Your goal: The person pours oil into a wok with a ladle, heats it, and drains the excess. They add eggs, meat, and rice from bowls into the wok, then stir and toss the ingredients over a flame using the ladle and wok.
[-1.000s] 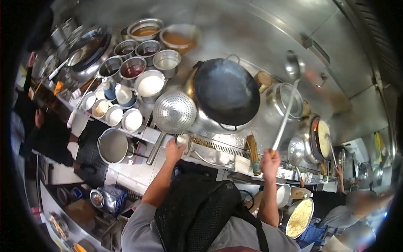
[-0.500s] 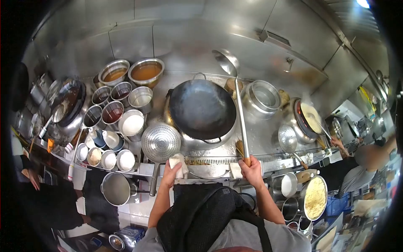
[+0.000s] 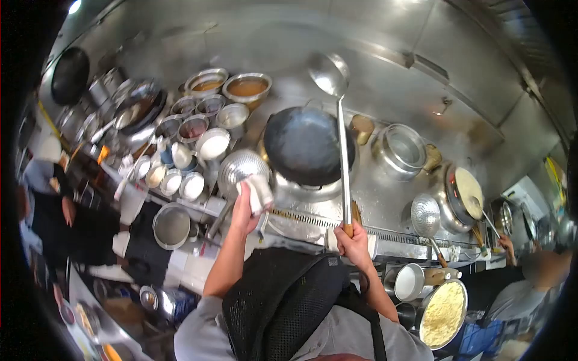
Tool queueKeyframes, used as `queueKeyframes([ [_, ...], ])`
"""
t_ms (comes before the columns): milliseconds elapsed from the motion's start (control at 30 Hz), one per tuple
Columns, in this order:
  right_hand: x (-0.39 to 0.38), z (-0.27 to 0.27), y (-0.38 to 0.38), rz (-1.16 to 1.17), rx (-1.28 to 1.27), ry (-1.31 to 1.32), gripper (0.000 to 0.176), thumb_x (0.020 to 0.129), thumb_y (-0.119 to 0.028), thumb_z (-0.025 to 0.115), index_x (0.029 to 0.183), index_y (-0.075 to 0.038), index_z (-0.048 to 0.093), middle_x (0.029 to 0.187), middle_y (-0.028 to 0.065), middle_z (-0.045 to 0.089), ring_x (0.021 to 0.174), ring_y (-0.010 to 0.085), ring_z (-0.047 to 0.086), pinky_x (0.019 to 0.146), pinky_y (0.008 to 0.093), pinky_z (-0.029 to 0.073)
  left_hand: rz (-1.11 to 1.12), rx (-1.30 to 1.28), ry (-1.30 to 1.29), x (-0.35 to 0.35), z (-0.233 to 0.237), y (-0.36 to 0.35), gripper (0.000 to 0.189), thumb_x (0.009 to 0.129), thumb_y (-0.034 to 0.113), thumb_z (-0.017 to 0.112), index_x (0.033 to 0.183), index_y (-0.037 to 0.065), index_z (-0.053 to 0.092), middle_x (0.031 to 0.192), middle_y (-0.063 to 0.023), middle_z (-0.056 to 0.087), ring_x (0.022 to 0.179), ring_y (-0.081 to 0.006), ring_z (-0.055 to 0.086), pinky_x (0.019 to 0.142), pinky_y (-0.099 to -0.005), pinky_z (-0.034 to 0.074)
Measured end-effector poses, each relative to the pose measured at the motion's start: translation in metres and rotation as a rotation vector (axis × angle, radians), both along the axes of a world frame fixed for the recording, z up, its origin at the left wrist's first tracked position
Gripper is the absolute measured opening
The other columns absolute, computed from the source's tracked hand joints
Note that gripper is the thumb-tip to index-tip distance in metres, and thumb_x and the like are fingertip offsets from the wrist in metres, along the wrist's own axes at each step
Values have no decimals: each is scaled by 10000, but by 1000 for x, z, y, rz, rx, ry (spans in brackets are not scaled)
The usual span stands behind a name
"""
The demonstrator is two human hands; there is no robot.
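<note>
My left hand point(image 3: 244, 212) is closed around a folded white cloth point(image 3: 259, 191), held up in front of the perforated strainer point(image 3: 232, 167), which it partly hides. My right hand point(image 3: 354, 242) grips the wooden end of a long-handled metal ladle point(image 3: 344, 144). The ladle stands nearly upright in view, its bowl farthest from me. Left of its handle, a dark wok point(image 3: 301, 147) sits on the burner with no food visible inside. A bamboo brush point(image 3: 356, 212) shows partly behind the ladle handle. Another pale cloth point(image 3: 332, 239) lies beside my right hand at the counter edge.
Metal seasoning containers point(image 3: 214, 143) and two bowls of brown liquid point(image 3: 247, 85) stand left of the wok. Nested metal pots point(image 3: 402, 150) are to the right. A large bowl of yellow food point(image 3: 444, 316) is at lower right. One person point(image 3: 524, 283) works at right, another point(image 3: 54, 204) at left.
My left hand has lifted the cloth up, in front of the strainer. My right hand keeps hold of the ladle. The whole view has turned and shifted.
</note>
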State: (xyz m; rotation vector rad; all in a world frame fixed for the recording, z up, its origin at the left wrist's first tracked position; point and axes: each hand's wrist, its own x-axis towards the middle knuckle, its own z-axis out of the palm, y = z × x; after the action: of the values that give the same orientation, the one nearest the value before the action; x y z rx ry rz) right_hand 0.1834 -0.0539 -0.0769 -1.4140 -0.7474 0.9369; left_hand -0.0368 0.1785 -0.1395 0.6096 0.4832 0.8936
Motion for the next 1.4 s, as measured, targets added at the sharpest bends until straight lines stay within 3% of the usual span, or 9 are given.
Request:
queueKeyframes([
  [167, 10, -9, -27, 105, -27, -31, 143, 920, -143, 641, 890, -69, 522, 561, -41, 458, 438, 48, 433, 389, 227, 349, -82, 73, -190, 27, 67, -56, 695, 948, 669, 226, 1526, 283, 205, 1393, -47, 474, 1153, -273, 574, 936, -496, 486],
  [300, 13, -13, -27, 207, -69, -162, 183, 907, -175, 643, 856, -47, 522, 568, 10, 505, 474, 88, 476, 442, 284, 376, 25, 315, -44, 87, 105, -90, 702, 977, 627, 221, 1546, 240, 80, 1339, -91, 493, 1066, -271, 605, 869, -475, 534],
  [367, 7, -2, -22, 217, 11, -552, 223, 879, -196, 641, 846, -24, 504, 564, 111, 522, 472, 214, 524, 493, 359, 416, 257, 363, 46, 129, 113, -116, 684, 1004, 329, 512, 1526, 169, 99, 1212, -117, 516, 943, -204, 626, 697, -346, 584],
  [500, 10, 16, -30, 204, -26, -565, 244, 858, -204, 627, 844, -8, 482, 580, 200, 526, 548, 379, 561, 554, 400, 453, 306, 519, 123, 140, 115, -117, 551, 945, 179, 615, 1388, 79, 302, 1014, -98, 579, 739, -148, 628, 555, -284, 558],
  [633, 18, -13, -57, 365, -41, -409, 244, 849, -211, 670, 906, -15, 535, 644, 146, 567, 591, 203, 561, 582, 350, 464, 232, 409, 53, 127, 135, -112, 198, 940, 202, 611, 1010, 31, 540, 765, -49, 604, 633, -153, 611, 539, -298, 535],
  [767, 38, -25, -88, 571, -142, 46, 237, 877, -233, 717, 925, -42, 585, 747, -29, 537, 696, 73, 478, 642, 252, 415, -20, 289, -315, 104, 155, -92, 374, 914, 343, 641, 1146, 67, 544, 880, -32, 564, 683, -130, 526, 569, -260, 480],
  [1033, 45, 1, -54, 723, -113, 6, 263, 876, -253, 730, 924, -46, 575, 740, -47, 514, 669, 43, 469, 605, 221, 396, 116, 233, -211, 110, 167, -95, 355, 912, 332, 648, 1101, 39, 582, 925, -62, 622, 853, -231, 642, 834, -373, 580],
  [1233, 16, -6, 4, 662, -168, -31, 189, 889, -168, 694, 920, -75, 533, 648, -55, 479, 485, 20, 410, 424, 195, 313, 187, 341, -37, 90, 159, -57, 218, 893, 222, 665, 968, 35, 579, 774, -59, 602, 644, -163, 613, 575, -288, 525],
  [1400, -16, -6, 45, 437, -87, -494, 316, 884, -293, 663, 1026, -22, 584, 696, 167, 616, 634, 294, 635, 625, 404, 488, 345, 378, 96, 69, 152, -26, 128, 854, 104, 691, 900, 26, 601, 712, -55, 616, 589, -130, 610, 520, -261, 511],
])
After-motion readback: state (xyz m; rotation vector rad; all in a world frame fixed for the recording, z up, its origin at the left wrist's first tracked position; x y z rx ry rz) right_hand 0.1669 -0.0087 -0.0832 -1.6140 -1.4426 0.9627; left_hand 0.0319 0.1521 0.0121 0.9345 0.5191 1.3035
